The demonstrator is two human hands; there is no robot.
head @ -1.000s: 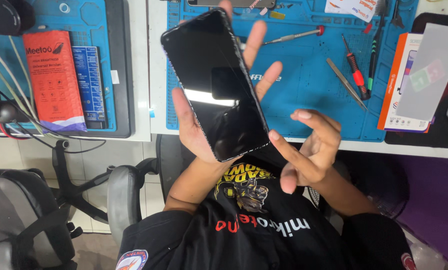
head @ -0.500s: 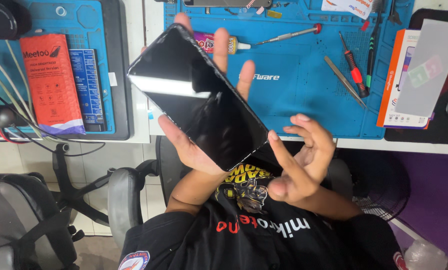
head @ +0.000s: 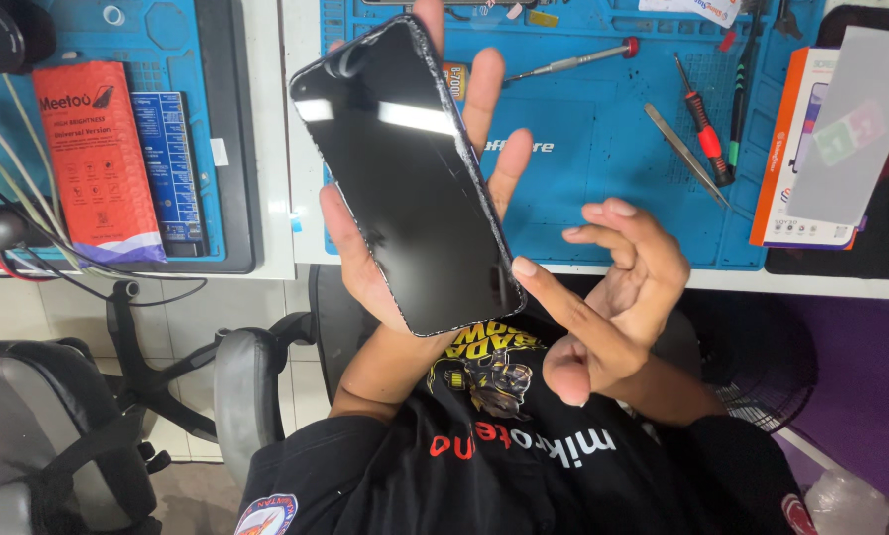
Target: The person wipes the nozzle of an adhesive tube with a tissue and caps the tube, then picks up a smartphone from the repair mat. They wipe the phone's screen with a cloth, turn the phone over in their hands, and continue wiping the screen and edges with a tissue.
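Note:
My left hand (head: pixel 485 111) holds a black smartphone (head: pixel 405 173) from behind, its dark glossy screen facing me, above the table edge. The thumb rests on the phone's left edge and the fingers stick out past its right edge. The glass near the right edge looks cracked. My right hand (head: pixel 618 297) holds nothing; its index finger is stretched out with the tip right at the phone's lower right corner, and the other fingers are loosely curled.
A blue repair mat (head: pixel 603 198) on the white table carries a silver screwdriver (head: pixel 573 64), a red-handled screwdriver (head: pixel 704 124) and tweezers (head: pixel 684 151). An orange packet (head: pixel 93 159) lies at left, an orange-edged box (head: pixel 811 149) at right. Office chairs (head: pixel 58 436) stand at lower left.
The phone has swung from a slanted pose to more upright and nearer the camera. My right index finger has stretched out to the phone's lower right corner.

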